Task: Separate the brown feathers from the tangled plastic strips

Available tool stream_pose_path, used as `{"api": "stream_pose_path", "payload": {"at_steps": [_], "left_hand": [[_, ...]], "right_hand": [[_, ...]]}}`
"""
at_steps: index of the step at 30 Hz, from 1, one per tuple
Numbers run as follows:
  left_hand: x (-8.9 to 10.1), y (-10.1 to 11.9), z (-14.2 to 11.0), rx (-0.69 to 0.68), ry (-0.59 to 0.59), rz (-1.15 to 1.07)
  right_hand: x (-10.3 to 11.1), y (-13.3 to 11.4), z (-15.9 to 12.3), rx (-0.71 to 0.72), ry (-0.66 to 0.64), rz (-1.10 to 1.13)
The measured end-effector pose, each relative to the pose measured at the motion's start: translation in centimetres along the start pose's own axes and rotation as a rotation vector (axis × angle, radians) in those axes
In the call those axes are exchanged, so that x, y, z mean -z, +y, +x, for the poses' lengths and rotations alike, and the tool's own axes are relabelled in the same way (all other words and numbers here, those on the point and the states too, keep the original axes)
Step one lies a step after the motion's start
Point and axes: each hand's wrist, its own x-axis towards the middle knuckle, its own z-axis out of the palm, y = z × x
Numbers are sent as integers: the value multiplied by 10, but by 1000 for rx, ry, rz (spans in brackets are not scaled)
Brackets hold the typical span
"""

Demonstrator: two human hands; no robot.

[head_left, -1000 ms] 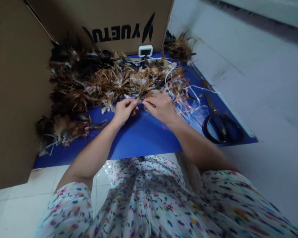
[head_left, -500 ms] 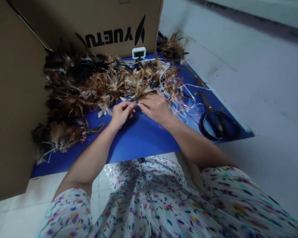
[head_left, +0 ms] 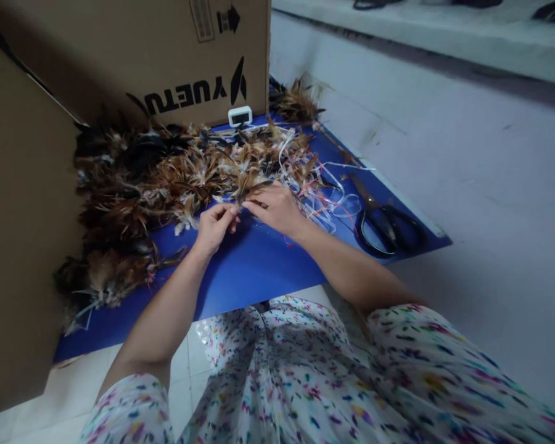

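Note:
Over the front of the blue table (head_left: pixel 259 265), my two hands meet with their fingertips almost touching. My right hand (head_left: pixel 277 208) is closed on a few brown feathers (head_left: pixel 246 187), whose tips point away from me. My left hand (head_left: pixel 214 228) pinches at the base of the same feathers, thumb against forefinger. Just beyond lies a wide heap of brown, black and whitish feathers (head_left: pixel 185 163). Tangled white and pink ties (head_left: pixel 321 197) spread to the right of my right hand.
Large scissors with black handles (head_left: pixel 388 229) lie at the table's right. A small white digital display (head_left: pixel 240 116) stands at the back, before a cardboard box (head_left: pixel 185 55). Another cardboard panel (head_left: pixel 23 234) bounds the left. A feather bundle (head_left: pixel 108 274) lies front left; a pale wall (head_left: pixel 467 166) rises at right.
The view has tilted up and turned slightly right, so the table contents appear lower and further left. My hands keep nearly the same pinching pose at the feathers.

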Motion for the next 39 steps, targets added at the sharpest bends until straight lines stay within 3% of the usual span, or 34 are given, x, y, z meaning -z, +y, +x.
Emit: {"api": "stream_pose_path", "payload": {"at_steps": [8, 15, 18, 23, 26, 28, 32, 35, 39], "left_hand": [[2, 7, 2, 86, 35, -224], [10, 16, 8, 119, 142, -416], [15, 18, 11, 131, 180, -462], [21, 21, 13, 116, 224, -478], [22, 21, 14, 103, 225, -470], [22, 21, 14, 99, 219, -473], [20, 18, 15, 97, 185, -486], [17, 19, 12, 113, 161, -492], [12, 22, 8, 137, 128, -484]], "right_hand": [[19, 17, 8, -206, 210, 190], [24, 37, 10, -327, 302, 185], [19, 34, 8, -325, 180, 164], [-5, 14, 2, -127, -265, -147], [-15, 6, 2, -86, -382, -309], [-13, 8, 5, -99, -395, -285], [14, 26, 19, -185, -286, -170], [45, 39, 34, -193, -222, -292], [68, 27, 42, -172, 83, -448]]}}
